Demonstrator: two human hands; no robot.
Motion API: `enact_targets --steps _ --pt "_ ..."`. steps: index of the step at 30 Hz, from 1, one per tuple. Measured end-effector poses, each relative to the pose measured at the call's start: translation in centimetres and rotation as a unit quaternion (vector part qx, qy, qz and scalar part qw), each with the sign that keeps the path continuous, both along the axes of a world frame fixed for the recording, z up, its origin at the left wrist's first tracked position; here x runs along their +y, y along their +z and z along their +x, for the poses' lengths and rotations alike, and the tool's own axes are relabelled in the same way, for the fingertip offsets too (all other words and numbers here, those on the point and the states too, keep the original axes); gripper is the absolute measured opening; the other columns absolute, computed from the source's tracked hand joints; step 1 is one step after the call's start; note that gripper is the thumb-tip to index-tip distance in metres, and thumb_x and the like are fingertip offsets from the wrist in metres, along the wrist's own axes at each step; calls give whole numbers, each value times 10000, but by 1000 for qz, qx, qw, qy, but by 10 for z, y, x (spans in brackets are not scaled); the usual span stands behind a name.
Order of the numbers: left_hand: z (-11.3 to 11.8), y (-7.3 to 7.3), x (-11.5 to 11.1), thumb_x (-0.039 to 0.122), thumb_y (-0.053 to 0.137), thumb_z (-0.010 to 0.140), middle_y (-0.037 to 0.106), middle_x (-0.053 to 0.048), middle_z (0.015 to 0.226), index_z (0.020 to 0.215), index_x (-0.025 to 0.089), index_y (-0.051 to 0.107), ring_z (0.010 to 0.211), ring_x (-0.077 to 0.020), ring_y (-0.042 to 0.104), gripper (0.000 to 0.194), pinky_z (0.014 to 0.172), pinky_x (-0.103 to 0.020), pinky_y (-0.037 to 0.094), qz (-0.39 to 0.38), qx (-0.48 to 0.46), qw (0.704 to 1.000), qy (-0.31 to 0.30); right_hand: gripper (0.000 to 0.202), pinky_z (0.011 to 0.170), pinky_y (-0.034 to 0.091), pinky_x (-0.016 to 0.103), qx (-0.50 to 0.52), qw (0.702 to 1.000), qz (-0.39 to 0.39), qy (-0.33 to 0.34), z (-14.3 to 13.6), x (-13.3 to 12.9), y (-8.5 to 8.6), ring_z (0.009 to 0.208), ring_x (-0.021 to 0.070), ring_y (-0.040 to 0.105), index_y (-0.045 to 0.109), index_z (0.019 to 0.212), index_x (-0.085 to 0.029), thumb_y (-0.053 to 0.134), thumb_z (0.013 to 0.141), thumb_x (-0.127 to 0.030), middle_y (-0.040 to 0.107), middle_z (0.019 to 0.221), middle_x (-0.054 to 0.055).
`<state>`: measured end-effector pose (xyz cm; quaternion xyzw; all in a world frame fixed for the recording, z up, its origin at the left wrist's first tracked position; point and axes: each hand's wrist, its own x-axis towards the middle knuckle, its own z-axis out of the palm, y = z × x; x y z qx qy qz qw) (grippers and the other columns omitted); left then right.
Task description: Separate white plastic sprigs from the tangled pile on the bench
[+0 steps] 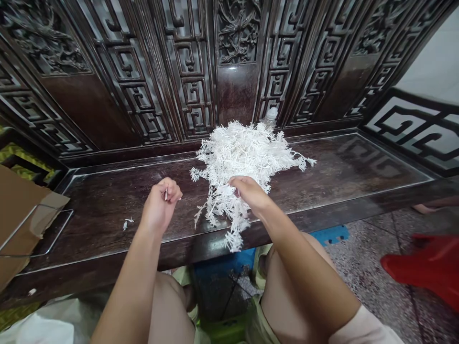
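A large heap of white artificial plant sprigs (244, 148) lies on the dark wooden bench seat, with some strands hanging toward the front edge. My right hand (249, 191) is closed in a pinch on a white sprig (225, 195) at the heap's near side. Left of the heap and apart from it, my left hand (163, 200) is held above the bench with its fingers curled closed. A small shiny bit shows between those fingers, too small to name. Two small white plant scraps (127, 223) rest on the bench left of that hand.
Behind the heap rises the bench's carved backrest (236, 91), with a clear plastic bottle (270, 118) against it. At the left are a cardboard box (21, 205) and a metal wire frame (59, 234). A red plastic stool (423, 267) stands on the floor at right.
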<state>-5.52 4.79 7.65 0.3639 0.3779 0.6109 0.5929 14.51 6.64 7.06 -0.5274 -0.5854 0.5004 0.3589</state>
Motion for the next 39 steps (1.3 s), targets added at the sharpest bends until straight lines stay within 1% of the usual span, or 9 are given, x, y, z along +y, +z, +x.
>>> enact_targets --steps 3,8,11,15,19,22,27,32,39 --pt "1 -7 2 145 367 688 282 27 531 545 164 362 468 -70 289 144 460 -204 293 -94 -30 995 -23 132 550 314 255 60 996 -49 -41 -1 7 0 551 96 385 541 705 -179 472 710 -291 461 626 -8" --pt "28 -27 0 107 352 654 414 -27 591 624 139 438 518 -102 425 96 478 -220 379 -289 -139 946 -52 158 678 360 277 57 995 -88 6 -18 0 -3 686 131 464 572 714 -185 475 708 -309 536 721 11" --pt "30 -31 0 105 362 669 453 -49 590 628 127 460 515 -117 451 109 471 -236 398 -334 -169 927 -24 146 685 355 275 69 993 -89 25 -23 -6 -5 692 129 465 564 704 -188 462 706 -293 524 703 2" --pt "24 -31 1 199 434 747 405 8 519 619 128 490 428 -70 369 156 435 -198 333 -279 -88 956 -32 101 614 331 251 52 993 -75 74 -22 -8 -6 612 102 411 518 669 -187 495 691 -283 458 648 -23" --pt "27 -29 -2 387 608 691 276 75 476 685 137 540 405 -37 252 260 430 -180 216 -183 66 975 -104 145 581 305 241 4 994 -24 108 -20 -5 -11 566 88 373 510 688 -182 477 718 -320 424 619 -38" --pt "30 -26 -5 422 642 649 351 59 541 682 145 540 475 -50 278 297 473 -197 211 -113 182 968 -134 175 604 304 241 -36 993 23 108 -19 -3 -16 588 88 374 536 687 -171 469 731 -326 436 623 -35" --pt "26 -22 -6 445 522 742 414 27 611 639 152 526 577 -91 327 311 547 -223 246 -29 334 923 -189 170 613 311 243 -49 993 37 100 -18 -2 -19 598 91 389 552 700 -169 476 732 -317 470 639 -28" --pt "25 -24 -8 458 472 773 421 23 637 740 172 555 590 -102 333 300 548 -224 251 -41 322 930 -171 217 593 298 242 -28 993 -2 117 -15 -3 -13 582 91 376 560 713 -173 484 741 -375 451 621 -30" --pt "26 -28 -8 475 504 754 381 35 594 708 169 518 543 -86 311 310 521 -215 247 -78 237 955 -163 215 654 328 259 -34 989 -8 147 -12 -5 -7 651 105 442 590 672 -164 577 681 -379 510 650 -18"
